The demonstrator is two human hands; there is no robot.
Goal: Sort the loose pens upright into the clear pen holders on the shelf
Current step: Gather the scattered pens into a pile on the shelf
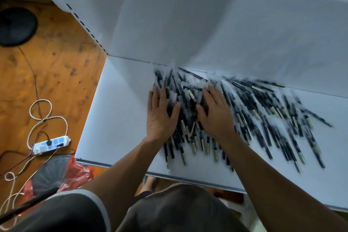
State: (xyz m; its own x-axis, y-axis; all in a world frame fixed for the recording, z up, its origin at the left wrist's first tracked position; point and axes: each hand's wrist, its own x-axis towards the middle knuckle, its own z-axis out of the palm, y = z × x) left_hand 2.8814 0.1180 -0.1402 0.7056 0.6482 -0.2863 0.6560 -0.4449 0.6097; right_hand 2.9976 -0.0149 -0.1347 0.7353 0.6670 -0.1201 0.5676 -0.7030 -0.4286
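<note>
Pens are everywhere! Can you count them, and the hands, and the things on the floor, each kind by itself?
Pens: too many and too blurred to count.
Hands: 2, the left hand and the right hand, both flat on the pens.
Power strip: 1.
Round black base: 1.
Total counted: 4, plus the pens.

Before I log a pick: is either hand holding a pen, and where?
Nothing is held: the left hand and right hand lie flat, uncurled, on the pen pile.

Shop (seemingly), white slotted display shelf (pixel 116 109), heaped packaged pens (pixel 263 118)
</note>
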